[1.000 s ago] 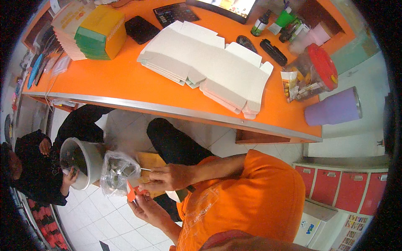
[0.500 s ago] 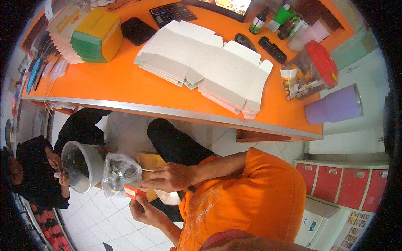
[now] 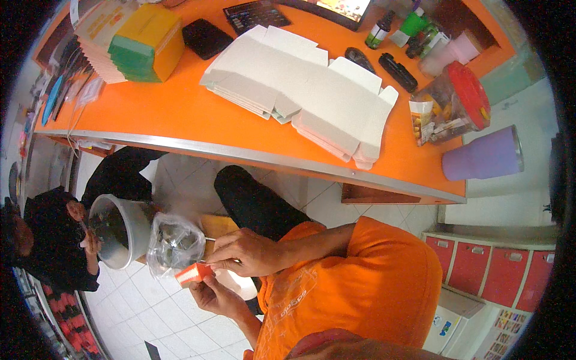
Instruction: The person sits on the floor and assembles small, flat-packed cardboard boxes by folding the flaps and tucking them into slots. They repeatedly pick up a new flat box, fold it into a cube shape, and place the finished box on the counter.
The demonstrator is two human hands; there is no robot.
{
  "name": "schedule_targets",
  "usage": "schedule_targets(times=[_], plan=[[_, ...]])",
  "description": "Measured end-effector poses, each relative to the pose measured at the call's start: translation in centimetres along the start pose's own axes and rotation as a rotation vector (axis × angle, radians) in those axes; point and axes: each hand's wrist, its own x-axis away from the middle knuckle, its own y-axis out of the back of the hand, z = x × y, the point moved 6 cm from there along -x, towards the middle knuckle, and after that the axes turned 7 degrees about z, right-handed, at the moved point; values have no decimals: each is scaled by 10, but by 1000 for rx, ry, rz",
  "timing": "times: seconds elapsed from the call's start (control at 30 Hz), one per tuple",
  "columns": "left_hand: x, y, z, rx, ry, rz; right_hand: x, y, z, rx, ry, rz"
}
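Pinched in the fingers of my left hand [image 3: 215, 296] is a small orange-and-white box [image 3: 193, 273], tilted beside a clear plastic bag. My right hand [image 3: 243, 251] is closed around a thin, pale stick-like tool [image 3: 210, 239]; its kind cannot be made out. The fingertips of that hand meet the near end of the box. The clear plastic bag [image 3: 174, 243] sits open just beyond both hands, its contents unclear. Under my right hand, a yellow-brown flat thing [image 3: 217, 225] and a white rounded thing [image 3: 240, 284] partly show.
An orange desk [image 3: 150, 114] bears flat white cartons [image 3: 300, 78], yellow-green boxes [image 3: 141, 51], a red-lidded jar [image 3: 453, 102] and a purple tumbler [image 3: 483, 156]. A white bucket [image 3: 127, 231] stands beyond the bag, near another person in black [image 3: 51, 240]. Red drawers [image 3: 489, 273] stand at right.
The orange-and-white box has been brought up against the fingers of my right hand, which now touch it. The view has shifted slightly.
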Motion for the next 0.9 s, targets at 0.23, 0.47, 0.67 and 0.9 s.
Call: schedule_targets(times=[0.23,0.47,0.67,0.9], plan=[[1,1,-1,-59,22,30,6,-5,9,-6,15,1],[3,4,0,-49,-17,90,7,-9,12,75,108,-60],[2,3,-8,-85,-51,50,7,-8,13,22,130,-88],[1,-1,-13,73,-63,41,8,-13,1,-52,5,55]])
